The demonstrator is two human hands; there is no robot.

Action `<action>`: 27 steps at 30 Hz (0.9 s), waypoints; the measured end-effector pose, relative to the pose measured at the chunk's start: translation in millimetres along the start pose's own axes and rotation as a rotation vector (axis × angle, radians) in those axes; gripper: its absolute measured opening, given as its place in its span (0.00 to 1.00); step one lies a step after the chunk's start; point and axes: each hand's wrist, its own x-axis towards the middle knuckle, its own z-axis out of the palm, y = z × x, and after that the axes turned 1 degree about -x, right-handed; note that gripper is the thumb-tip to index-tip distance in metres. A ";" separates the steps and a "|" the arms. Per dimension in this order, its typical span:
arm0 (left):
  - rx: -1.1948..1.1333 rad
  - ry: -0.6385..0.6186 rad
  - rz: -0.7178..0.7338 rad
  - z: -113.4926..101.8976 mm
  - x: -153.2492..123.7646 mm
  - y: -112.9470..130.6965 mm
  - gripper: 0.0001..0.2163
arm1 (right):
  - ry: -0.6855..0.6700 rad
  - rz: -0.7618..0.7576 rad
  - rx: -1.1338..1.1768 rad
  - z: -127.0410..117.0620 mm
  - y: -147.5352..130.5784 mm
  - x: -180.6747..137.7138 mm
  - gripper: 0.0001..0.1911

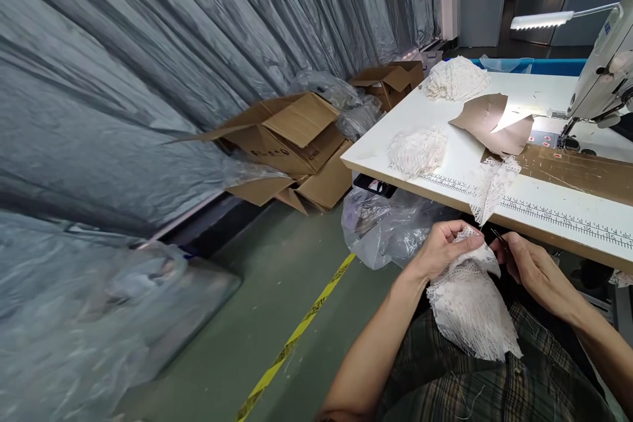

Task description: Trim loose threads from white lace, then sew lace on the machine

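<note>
a white lace piece (472,306) hangs from the left hand (450,250), its top pinched between thumb and fingers, the rest draping below them over plaid clothing (524,376). just beside those fingers, the right hand (534,270) has its own curled around a small dark tool (497,236). just above the fingertips, a lace strip (494,186) overhangs the edge of the white table (370,148). farther beyond the fingers sit a brown piece (477,115), a near lace pile (418,150) and the sewing machine (596,76).
</note>
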 end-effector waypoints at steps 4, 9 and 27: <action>0.104 -0.025 0.008 -4.0 -6.0 5.3 0.21 | -0.028 -0.069 -0.108 3.2 0.0 12.6 0.32; 0.188 -0.051 0.060 -5.3 -8.4 9.8 0.19 | -0.052 -0.116 -0.178 5.4 -6.4 20.8 0.31; 0.537 -0.104 0.103 -3.1 -27.5 8.1 0.13 | -0.345 0.038 0.016 8.1 11.1 -20.4 0.19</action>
